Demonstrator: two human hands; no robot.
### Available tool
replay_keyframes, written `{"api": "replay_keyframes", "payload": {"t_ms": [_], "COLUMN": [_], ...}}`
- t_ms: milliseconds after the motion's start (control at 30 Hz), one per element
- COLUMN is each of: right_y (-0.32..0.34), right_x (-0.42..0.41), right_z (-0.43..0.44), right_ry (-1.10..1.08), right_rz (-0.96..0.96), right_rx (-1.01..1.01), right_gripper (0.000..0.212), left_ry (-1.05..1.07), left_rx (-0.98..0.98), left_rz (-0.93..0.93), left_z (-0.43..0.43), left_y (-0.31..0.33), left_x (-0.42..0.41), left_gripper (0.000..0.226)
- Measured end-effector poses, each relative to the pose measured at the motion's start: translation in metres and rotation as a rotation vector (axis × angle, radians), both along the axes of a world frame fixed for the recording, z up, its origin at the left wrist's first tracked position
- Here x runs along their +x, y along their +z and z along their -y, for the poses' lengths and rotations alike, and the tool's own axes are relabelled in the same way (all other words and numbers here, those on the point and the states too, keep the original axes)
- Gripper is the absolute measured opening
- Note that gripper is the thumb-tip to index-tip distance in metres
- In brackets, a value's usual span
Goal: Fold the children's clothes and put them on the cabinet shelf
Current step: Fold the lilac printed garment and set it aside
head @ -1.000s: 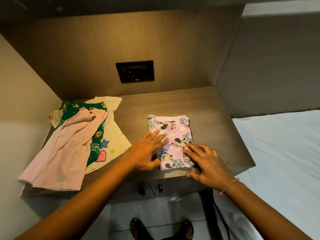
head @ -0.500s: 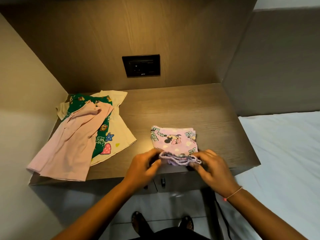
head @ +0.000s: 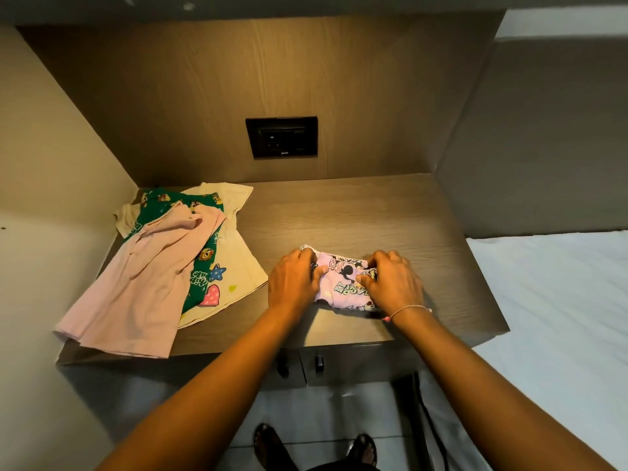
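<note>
A small lilac cartoon-print garment (head: 343, 283) lies folded in half on the wooden cabinet shelf (head: 356, 212), near its front edge. My left hand (head: 294, 283) grips its left end, fingers curled over the fold. My right hand (head: 390, 282) pinches the right end, thumb and fingers curled into the cloth. To the left lies an unfolded pile: a pink shirt (head: 136, 287) on top, a green print garment (head: 200, 266) under it, and a cream T-shirt (head: 241, 266) at the bottom.
A black wall socket (head: 282, 137) sits in the back panel. Walls close the shelf at left and right. Two drawer handles (head: 317, 363) hang below the front edge. A white bed (head: 557, 300) lies to the right. My feet (head: 316, 447) stand on tile.
Both hands lifted the lilac garment's near edge and carried it away from me, folding it in half. The garment is now about half as deep.
</note>
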State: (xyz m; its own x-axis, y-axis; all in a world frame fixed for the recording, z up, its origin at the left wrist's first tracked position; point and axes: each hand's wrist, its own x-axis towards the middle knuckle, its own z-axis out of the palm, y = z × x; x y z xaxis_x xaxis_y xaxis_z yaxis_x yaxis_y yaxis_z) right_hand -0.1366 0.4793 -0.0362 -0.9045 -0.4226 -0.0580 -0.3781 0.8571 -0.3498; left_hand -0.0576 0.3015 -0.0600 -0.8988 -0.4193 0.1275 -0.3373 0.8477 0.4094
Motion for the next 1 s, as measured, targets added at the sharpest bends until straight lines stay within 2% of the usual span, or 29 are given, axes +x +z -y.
{"api": "replay_keyframes", "payload": {"t_ms": [100, 167, 200, 267, 333, 367, 433, 467, 633, 733, 800, 900, 1000], "right_y": [-0.002, 0.004, 0.008, 0.016, 0.019, 0.019, 0.016, 0.015, 0.011, 0.018, 0.026, 0.038, 0.039], "right_x": [-0.005, -0.015, -0.020, -0.027, -0.029, -0.028, -0.024, -0.022, -0.010, 0.002, 0.005, 0.001, -0.009], "right_z": [-0.001, -0.001, -0.001, 0.003, 0.011, 0.014, 0.021, 0.023, 0.017, -0.004, -0.025, -0.065, -0.108], "right_ry": [0.077, 0.165, 0.211, 0.285, 0.315, 0.317, 0.266, 0.219, 0.061, -0.095, -0.213, -0.352, -0.421], "right_rz": [-0.071, 0.008, 0.072, 0.181, 0.225, 0.234, 0.306, 0.363, 0.453, 0.438, 0.394, 0.386, 0.290], "right_rx": [0.026, -0.021, -0.031, 0.020, 0.125, 0.172, 0.178, 0.143, -0.007, -0.214, -0.371, -0.577, -0.468], "right_gripper": [0.051, 0.056, 0.059, 0.067, 0.072, 0.071, 0.065, 0.063, 0.030, 0.019, 0.018, 0.018, 0.025], "left_ry": [-0.010, 0.095, 0.167, 0.266, 0.281, 0.285, 0.306, 0.323, 0.353, 0.236, 0.150, 0.059, -0.021], "left_rx": [-0.091, -0.035, 0.013, 0.155, 0.370, 0.506, 0.795, 0.870, 0.765, 0.875, 0.953, 0.965, 0.983], "left_rz": [-0.132, -0.190, -0.155, 0.092, 0.335, 0.372, 0.323, 0.286, 0.166, 0.030, -0.009, -0.037, 0.034], "left_z": [-0.008, -0.011, -0.012, -0.014, -0.021, -0.024, -0.029, -0.030, -0.028, -0.034, -0.045, -0.074, -0.114], "left_y": [0.000, 0.006, 0.007, 0.006, 0.007, 0.008, 0.012, 0.013, 0.016, 0.023, 0.032, 0.045, 0.048], "left_x": [0.013, 0.029, 0.039, 0.058, 0.067, 0.067, 0.060, 0.054, 0.031, 0.021, 0.008, -0.019, -0.051], "left_gripper": [0.029, 0.027, 0.026, 0.033, 0.041, 0.040, 0.032, 0.030, 0.022, 0.014, 0.011, 0.016, 0.018]}}
